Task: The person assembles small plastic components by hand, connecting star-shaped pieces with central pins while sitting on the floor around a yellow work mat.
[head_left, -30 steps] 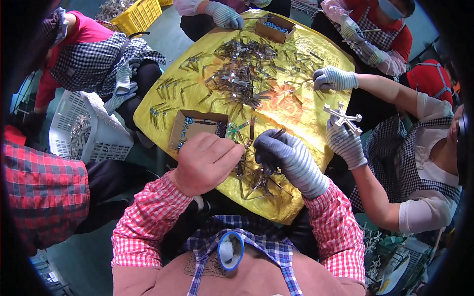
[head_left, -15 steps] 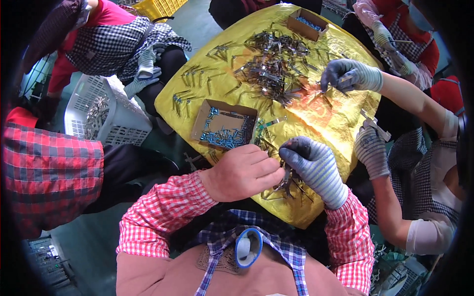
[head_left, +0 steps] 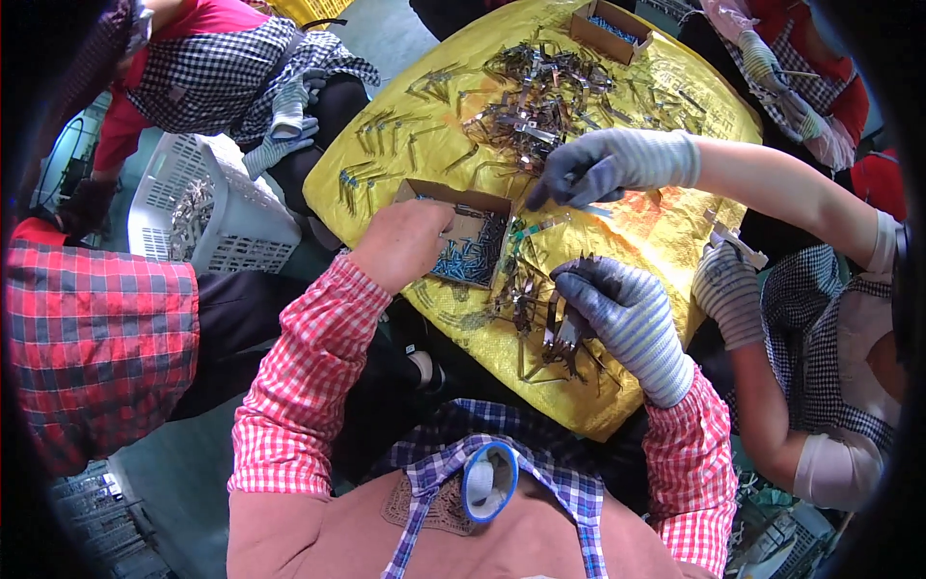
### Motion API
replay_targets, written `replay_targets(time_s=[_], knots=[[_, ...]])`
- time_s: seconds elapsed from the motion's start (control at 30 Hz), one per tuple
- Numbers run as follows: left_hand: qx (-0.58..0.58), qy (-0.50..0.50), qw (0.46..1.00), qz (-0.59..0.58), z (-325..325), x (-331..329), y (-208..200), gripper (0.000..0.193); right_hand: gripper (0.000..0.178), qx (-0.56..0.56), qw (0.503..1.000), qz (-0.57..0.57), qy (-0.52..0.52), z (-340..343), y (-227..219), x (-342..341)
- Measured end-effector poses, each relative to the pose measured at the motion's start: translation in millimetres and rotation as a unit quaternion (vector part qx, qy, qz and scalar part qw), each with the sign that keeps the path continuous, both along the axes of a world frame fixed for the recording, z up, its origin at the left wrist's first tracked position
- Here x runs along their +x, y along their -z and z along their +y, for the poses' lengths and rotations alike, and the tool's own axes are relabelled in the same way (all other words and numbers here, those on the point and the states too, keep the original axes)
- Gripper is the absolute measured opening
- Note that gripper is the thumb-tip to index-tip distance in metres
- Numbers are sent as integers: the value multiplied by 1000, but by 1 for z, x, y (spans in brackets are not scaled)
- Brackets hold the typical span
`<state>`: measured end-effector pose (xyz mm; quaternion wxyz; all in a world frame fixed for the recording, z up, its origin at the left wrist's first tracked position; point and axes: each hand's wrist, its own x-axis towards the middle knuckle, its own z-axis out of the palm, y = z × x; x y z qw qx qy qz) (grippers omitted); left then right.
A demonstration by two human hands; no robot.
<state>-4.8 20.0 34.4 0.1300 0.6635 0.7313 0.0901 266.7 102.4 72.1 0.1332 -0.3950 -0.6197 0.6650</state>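
My bare left hand (head_left: 400,246) is over the left side of an open cardboard box (head_left: 417,188), its fingers curled down among small blue screws (head_left: 468,259). The fingertips are hidden, so what they pinch does not show. In a striped, dark-palmed glove, my right hand (head_left: 627,314) is closed round a dark metal bracket (head_left: 571,330) at the near edge of the table. Thin metal parts (head_left: 521,299) lie just left of it, beside the box.
A yellow sheet (head_left: 666,261) covers the table. A heap of metal parts (head_left: 540,87) and another screw box (head_left: 611,34) lie farther back. A co-worker's gloved hand (head_left: 608,169) reaches in from the right. At left stands a white basket (head_left: 241,227) of metal pieces.
My left hand has moved from beside my right hand, left and away, into the screw box. My right hand stays near the same place. The co-worker's gloved hand has come leftward over the table.
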Motion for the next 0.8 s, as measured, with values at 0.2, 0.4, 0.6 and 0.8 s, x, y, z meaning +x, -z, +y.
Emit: replay_targets(time_s=[0.2,0.4,0.6,0.8], knots=[[-20,-2,999,-41,7,2,6,10,18,-11,1000,-9,13,-2,5,3],[28,-11,999,-37,11,4,9,15,18,-7,1000,-3,10,3,2,-7],[67,20,997,-25,8,19,19,8,17,-24,1000,-14,15,-3,7,-2],[100,1,995,-17,18,29,25,11,18,7,999,-31,13,-4,6,-10]])
